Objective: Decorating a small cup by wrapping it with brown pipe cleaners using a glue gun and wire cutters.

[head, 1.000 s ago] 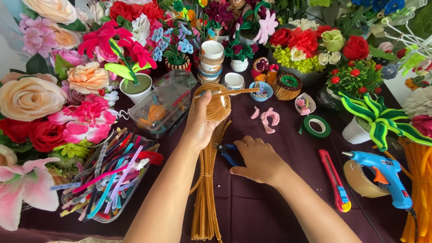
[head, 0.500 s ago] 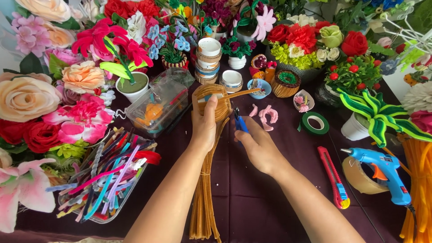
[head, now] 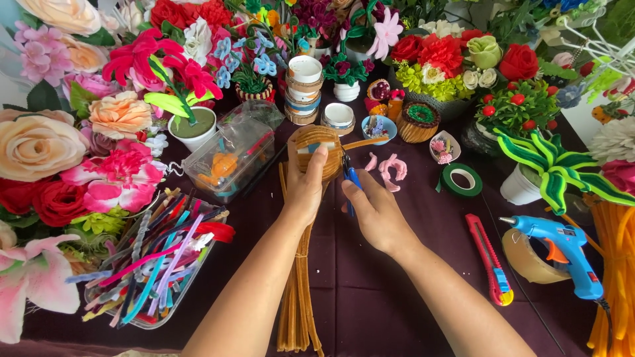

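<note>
At the surface's left edge I see large fabric roses [head: 36, 142] banked up, and just inside them a clear tray of mixed coloured pipe cleaners [head: 155, 261]. Further in, a clear plastic box [head: 228, 158] lies tilted near a white pot [head: 192, 129]. A long bundle of tan pipe cleaners [head: 297, 291] runs from the near edge toward the middle. My left hand [head: 305, 188] is curled around a tan wound ball [head: 316, 149] at the bundle's top, thumb pressed on its front. My right hand [head: 378, 215] sits just beside it, fingers closed on blue-handled pliers [head: 350, 175] whose tip meets the ball's right side. Past that, pink curled pieces [head: 390, 170] and a green tape roll [head: 461, 180] lie mid-surface. A red utility knife [head: 488, 258] and a blue glue gun [head: 562, 251] rest toward the right edge.
</note>
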